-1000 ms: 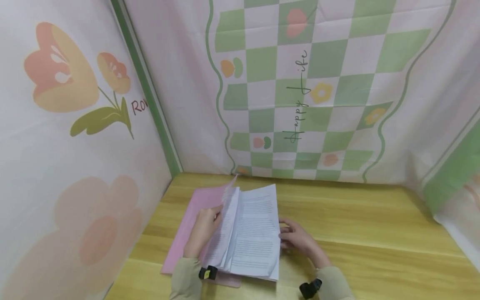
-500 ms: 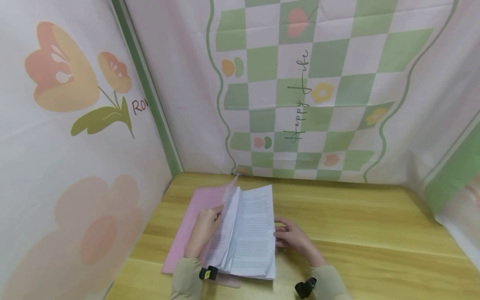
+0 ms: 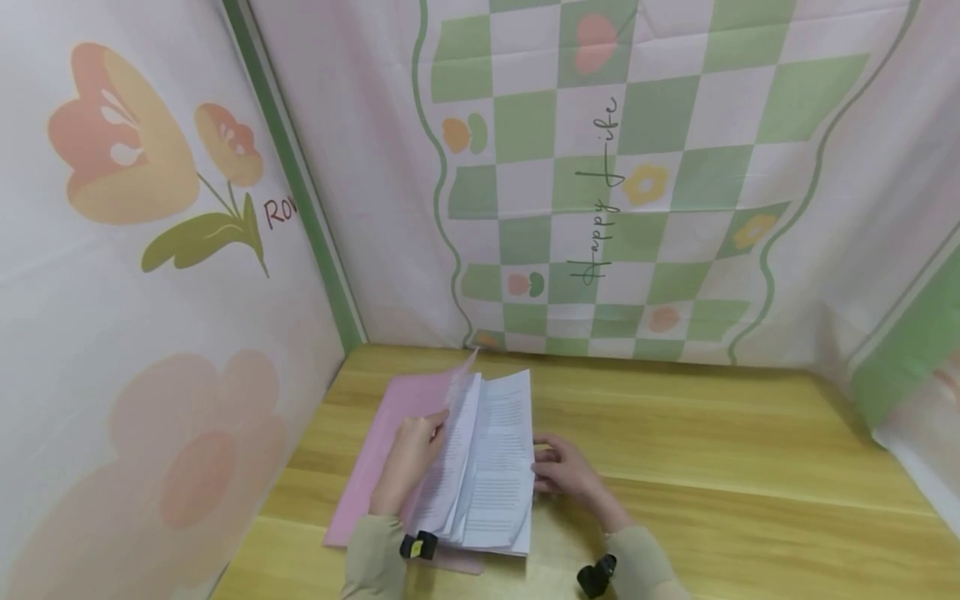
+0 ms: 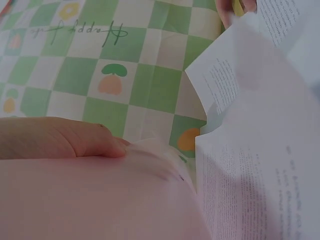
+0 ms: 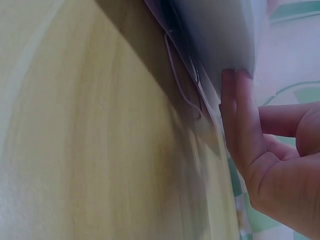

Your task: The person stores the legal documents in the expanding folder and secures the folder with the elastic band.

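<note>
A pink folder [image 3: 375, 450] lies spread on the table, its translucent flap [image 4: 165, 165] lifted. My left hand [image 3: 411, 450] pinches that flap near its edge, thumb on the plastic in the left wrist view. Printed papers [image 3: 501, 467] in a loose stack lie against the folder's inside, their left part overlapped by the flap. At the stack's right edge is my right hand [image 3: 567, 471]. In the right wrist view its extended fingers [image 5: 242, 110] press their tips against the paper edge, with the thumb held apart behind them.
The wooden table [image 3: 720, 467] stretches to the right. A green-and-white checked curtain [image 3: 592, 208] hangs along its back, and a flowered curtain [image 3: 300, 317] runs down the left side. A thin looped cord [image 5: 182, 95] shows beneath the papers in the right wrist view.
The stack's right edge has slid left toward the folder, my right hand travelling with it. My left hand and the lifted flap stay nearly in place.
</note>
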Demonstrator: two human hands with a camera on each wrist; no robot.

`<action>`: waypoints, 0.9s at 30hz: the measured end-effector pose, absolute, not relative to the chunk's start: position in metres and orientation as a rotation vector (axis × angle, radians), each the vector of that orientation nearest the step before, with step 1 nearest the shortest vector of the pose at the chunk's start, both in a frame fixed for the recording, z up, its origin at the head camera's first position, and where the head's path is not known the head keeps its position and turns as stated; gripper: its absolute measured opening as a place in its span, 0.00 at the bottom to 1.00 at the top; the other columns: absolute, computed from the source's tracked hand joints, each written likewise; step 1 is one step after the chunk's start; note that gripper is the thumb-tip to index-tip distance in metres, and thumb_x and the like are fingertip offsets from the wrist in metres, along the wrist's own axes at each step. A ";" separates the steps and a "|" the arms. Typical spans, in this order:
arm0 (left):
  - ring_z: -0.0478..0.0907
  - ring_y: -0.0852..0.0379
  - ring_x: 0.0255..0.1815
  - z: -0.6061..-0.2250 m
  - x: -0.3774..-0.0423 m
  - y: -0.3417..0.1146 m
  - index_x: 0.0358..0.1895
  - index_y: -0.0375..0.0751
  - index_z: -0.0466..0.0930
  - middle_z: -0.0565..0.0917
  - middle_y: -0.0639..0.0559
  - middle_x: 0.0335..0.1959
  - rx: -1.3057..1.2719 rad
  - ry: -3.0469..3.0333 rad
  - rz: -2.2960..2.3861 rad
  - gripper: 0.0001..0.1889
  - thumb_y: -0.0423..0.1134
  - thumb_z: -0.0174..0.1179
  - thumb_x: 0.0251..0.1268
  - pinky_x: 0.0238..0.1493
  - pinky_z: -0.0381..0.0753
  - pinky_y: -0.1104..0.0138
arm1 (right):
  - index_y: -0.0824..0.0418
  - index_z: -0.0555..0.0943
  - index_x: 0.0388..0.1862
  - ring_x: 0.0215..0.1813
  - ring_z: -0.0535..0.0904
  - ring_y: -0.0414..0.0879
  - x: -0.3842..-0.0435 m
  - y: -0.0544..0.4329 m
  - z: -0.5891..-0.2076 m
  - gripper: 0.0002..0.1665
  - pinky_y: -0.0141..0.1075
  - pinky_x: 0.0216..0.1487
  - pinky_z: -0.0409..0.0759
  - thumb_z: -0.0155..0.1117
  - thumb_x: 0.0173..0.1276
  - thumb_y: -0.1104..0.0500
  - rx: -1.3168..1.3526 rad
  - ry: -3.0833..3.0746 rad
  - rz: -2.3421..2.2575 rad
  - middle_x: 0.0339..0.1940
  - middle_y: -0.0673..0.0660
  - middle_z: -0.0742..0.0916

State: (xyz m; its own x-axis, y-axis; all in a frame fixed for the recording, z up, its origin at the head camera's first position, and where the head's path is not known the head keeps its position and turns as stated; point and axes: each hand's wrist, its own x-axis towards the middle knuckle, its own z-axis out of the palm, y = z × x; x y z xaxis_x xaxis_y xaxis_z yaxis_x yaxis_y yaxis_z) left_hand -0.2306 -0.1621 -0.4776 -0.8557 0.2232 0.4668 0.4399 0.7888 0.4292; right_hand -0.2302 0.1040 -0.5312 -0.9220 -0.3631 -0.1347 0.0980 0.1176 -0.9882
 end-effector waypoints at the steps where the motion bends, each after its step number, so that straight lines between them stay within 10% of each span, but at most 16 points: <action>1: 0.72 0.62 0.24 -0.478 -0.231 -0.162 0.44 0.30 0.86 0.87 0.40 0.28 -0.503 -2.581 -0.757 0.11 0.23 0.59 0.60 0.25 0.73 0.73 | 0.77 0.61 0.69 0.42 0.85 0.46 -0.230 0.103 -0.531 0.31 0.37 0.43 0.87 0.55 0.69 0.70 -0.256 2.059 -1.863 0.56 0.81 0.78; 27: 0.73 0.62 0.23 -0.481 -0.231 -0.150 0.43 0.29 0.86 0.87 0.41 0.27 -0.536 -2.565 -0.736 0.10 0.23 0.59 0.60 0.25 0.74 0.74 | 0.76 0.63 0.68 0.37 0.85 0.46 -0.226 0.100 -0.539 0.31 0.37 0.38 0.87 0.58 0.67 0.71 -0.158 2.121 -1.913 0.51 0.80 0.81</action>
State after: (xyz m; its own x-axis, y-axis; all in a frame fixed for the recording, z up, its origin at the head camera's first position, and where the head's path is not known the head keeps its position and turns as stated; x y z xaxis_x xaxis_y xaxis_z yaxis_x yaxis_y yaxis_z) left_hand -0.2306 -0.1505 -0.4809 -0.8391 0.2448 0.4858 0.4652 0.7858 0.4076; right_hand -0.2256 0.0996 -0.5386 -0.9549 -0.2656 -0.1329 0.1048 0.1172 -0.9876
